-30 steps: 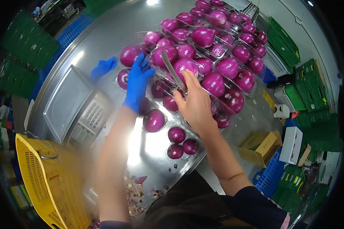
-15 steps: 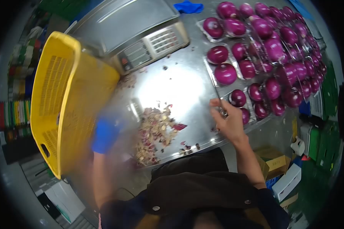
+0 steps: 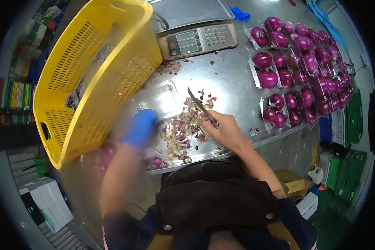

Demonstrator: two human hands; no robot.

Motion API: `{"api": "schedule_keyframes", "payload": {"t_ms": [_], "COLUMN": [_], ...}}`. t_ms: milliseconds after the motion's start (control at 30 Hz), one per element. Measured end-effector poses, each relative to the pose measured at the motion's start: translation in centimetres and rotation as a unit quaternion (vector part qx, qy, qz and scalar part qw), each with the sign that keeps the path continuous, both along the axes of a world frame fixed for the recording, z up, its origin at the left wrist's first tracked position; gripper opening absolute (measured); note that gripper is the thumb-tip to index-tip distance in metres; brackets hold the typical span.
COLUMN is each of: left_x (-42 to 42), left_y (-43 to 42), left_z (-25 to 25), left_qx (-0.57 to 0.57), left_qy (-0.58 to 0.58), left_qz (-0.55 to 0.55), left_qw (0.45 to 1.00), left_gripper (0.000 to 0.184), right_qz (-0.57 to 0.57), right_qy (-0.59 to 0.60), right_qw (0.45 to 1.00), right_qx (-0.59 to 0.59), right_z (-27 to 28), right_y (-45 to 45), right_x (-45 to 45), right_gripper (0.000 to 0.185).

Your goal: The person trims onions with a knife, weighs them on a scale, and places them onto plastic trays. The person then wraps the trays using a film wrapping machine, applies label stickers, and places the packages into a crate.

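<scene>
Nearby, the clear tray lies just beyond our left hand

Leftmost stands the yellow crate [image 3: 131, 73], slanting along that side of the steel surface [image 3: 233, 79]. Low beside it we see blurred purple shapes [image 3: 106, 157], too smeared for us to name surely.

Next comes our left hand [image 3: 141, 127], gloved in blue and smeared by motion. Its fingertips reach to the near edge of the clear tray [image 3: 166, 95]; we cannot tell whether they touch it or close on anything. The tray lies forward of the glove and slightly to its right, beside the crate. We cannot settle its long axis, as blur swallows the near left part. Of our two hands, the left is clearly the nearer to it.

Behind the tray sits the scale [image 3: 196, 41]. Dry peelings [image 3: 181, 135] spread between our hands, with a small onion [image 3: 157, 161] at their near left, by the surface's edge.

Our hands are apart. The bare right hand [image 3: 227, 132] is closed round the knife [image 3: 199, 104], whose long axis runs obliquely forward and leftward. Its tip stands off the tray's right side, while the handle stays with us.

Rightmost, beyond the right hand, the packed onions [image 3: 267, 78] crowd together in clear trays, well apart from the glove.
</scene>
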State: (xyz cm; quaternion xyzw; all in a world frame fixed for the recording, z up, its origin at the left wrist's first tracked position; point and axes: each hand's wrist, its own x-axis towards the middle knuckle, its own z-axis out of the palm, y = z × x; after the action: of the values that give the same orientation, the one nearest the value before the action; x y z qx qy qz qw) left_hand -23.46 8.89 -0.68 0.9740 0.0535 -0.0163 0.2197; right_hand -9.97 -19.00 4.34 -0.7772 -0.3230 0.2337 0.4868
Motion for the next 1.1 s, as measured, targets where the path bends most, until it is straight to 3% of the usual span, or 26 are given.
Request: {"api": "schedule_keyframes", "payload": {"t_ms": [133, 267, 367, 467, 533, 567, 600, 633, 700, 767, 800, 833, 900, 1000, 1100], "left_x": [-0.4, -1.4, -1.7, -0.2, 1.0, 1.5, 1.9, 1.5, 0.3, -1.6, -2.3, -2.9, -4.4, -4.9, -2.9], "left_y": [0.5, 0.7, -1.1, -4.5, -5.6, -5.8, -6.2, -5.9, -2.7, 1.9, 3.8, 5.8, 10.5, 16.6, 20.2], "left_z": [-1.0, 0.2, 3.4, 6.7, 8.2, 8.5, 11.8, 14.5, 18.1, 20.7, 21.6, 22.0, 21.5, 19.7, 17.3], "left_qx": [-0.143, -0.010, 0.103, 0.089, 0.080, 0.087, 0.095, 0.035, 0.048, 0.015, 0.020, 0.026, -0.031, -0.228, -0.231], "left_qy": [-0.051, -0.100, -0.192, -0.158, -0.096, -0.152, -0.188, -0.183, -0.194, -0.169, -0.212, -0.256, -0.162, -0.096, 0.023], "left_qz": [0.044, -0.013, -0.103, -0.142, -0.150, -0.156, -0.142, -0.129, -0.067, 0.057, 0.111, 0.164, 0.283, 0.323, 0.275], "left_qw": [0.987, 0.995, 0.971, 0.973, 0.981, 0.972, 0.967, 0.974, 0.978, 0.984, 0.971, 0.952, 0.945, 0.913, 0.933], "left_gripper": [0.017, 0.018, 0.021, 0.018, 0.014, 0.025, 0.043, 0.057, 0.057, 0.040, 0.036, 0.032, 0.029, 0.027, 0.028], "right_qz": [-0.006, -0.057, -0.068, -0.064, -0.129, -0.160, -0.191, -0.242, -0.325, -0.375, -0.391, -0.406, -0.424, -0.416, -0.391], "right_qy": [0.036, 0.116, 0.007, 0.002, -0.004, 0.017, 0.039, 0.090, 0.162, 0.189, 0.195, 0.198, 0.197, 0.207, 0.145], "right_qw": [0.999, 0.991, 0.998, 0.997, 0.991, 0.986, 0.979, 0.965, 0.931, 0.907, 0.899, 0.891, 0.880, 0.874, 0.874], "right_qx": [-0.006, -0.019, -0.013, -0.041, -0.037, -0.044, -0.054, -0.051, -0.032, -0.023, -0.031, -0.039, -0.089, -0.143, -0.250], "right_z": [0.8, 2.4, 1.3, 2.1, 0.6, 0.4, 0.3, 0.4, -0.7, -3.0, -4.0, -5.1, -8.8, -9.3, -5.6], "right_y": [0.5, 1.4, 2.1, 2.9, 2.5, 1.9, 1.3, 0.5, -1.6, -3.7, -4.4, -5.0, -6.7, -6.8, -5.4], "right_x": [-0.9, -1.0, -0.5, -0.3, 0.3, 0.8, 1.7, 2.7, 5.3, 7.1, 7.6, 8.2, 9.0, 8.1, 7.1], "right_gripper": [0.025, 0.030, 0.035, 0.035, 0.031, 0.029, 0.028, 0.030, 0.034, 0.036, 0.035, 0.034, 0.033, 0.034, 0.030]}}
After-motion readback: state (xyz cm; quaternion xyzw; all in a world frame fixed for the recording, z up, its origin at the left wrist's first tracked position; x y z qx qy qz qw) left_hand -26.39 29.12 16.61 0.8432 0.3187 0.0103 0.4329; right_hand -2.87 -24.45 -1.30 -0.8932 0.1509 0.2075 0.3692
